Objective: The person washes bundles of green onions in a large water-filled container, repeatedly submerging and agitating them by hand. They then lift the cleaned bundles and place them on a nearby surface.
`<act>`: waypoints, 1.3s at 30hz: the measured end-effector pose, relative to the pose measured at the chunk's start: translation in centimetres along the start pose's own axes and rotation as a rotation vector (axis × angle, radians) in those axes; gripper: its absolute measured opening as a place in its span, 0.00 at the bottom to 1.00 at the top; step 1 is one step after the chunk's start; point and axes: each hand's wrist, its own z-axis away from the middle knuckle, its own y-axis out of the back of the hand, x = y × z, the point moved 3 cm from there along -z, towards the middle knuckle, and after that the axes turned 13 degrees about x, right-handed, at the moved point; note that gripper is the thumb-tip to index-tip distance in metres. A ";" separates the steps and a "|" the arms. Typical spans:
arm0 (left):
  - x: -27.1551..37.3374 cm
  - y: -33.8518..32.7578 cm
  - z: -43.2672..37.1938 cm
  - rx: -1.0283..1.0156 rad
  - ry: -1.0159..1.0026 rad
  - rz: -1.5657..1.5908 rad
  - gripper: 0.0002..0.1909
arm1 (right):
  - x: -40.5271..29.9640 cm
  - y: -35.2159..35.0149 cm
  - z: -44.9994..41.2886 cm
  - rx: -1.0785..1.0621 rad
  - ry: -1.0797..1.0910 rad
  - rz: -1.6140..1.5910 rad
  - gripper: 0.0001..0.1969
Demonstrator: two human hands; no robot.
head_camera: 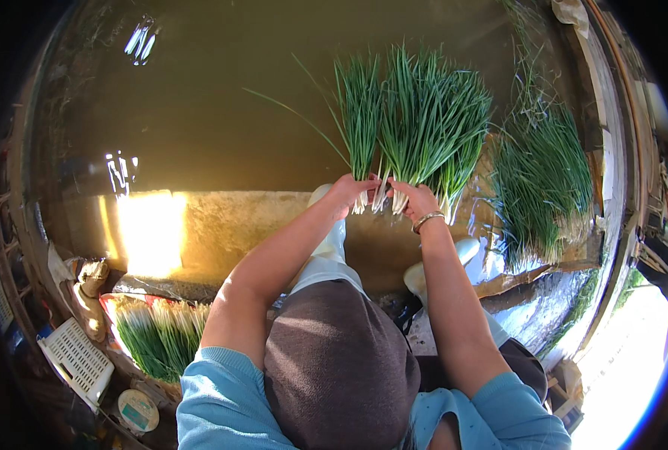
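My left hand [352,190] grips a small bunch of green chives [359,118] by its white stem ends. A larger bunch of chives [424,107] fans out from my right hand [418,198], its pale stems between the fingers. A few loose white stems [381,183] show in the gap between my hands. Both bunches point away from me, leaves spread over brown water [244,129]. Beneath the larger bunch, more leaves and white stems [452,199] jut out at its right; what supports them is hidden.
To the right a pile of chives [542,185] lies on a wet board [581,257]. At lower left a red-rimmed container [109,306] holds several cleaned bunches [159,337]. Near it are a white plastic basket [78,360] and a round lidded tub [138,410]. A submerged ledge [244,230] crosses before me.
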 end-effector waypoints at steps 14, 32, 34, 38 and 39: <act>1.3 0.3 1.4 -0.058 0.084 0.050 0.08 | 0.6 -0.7 -0.6 0.128 0.062 0.053 0.21; 1.0 -0.5 1.8 -0.153 -0.082 -0.156 0.05 | -1.4 -1.4 1.9 0.121 0.016 0.181 0.19; 1.3 -0.4 2.3 -0.164 -0.090 -0.160 0.05 | -1.0 -1.3 1.3 0.205 0.057 0.268 0.16; 2.1 0.9 2.8 -0.109 -0.053 -0.103 0.07 | -0.6 -1.3 0.5 0.099 0.019 0.163 0.16; 2.4 1.5 2.9 -0.077 -0.036 -0.096 0.09 | -1.0 -1.3 0.7 0.012 0.027 0.090 0.15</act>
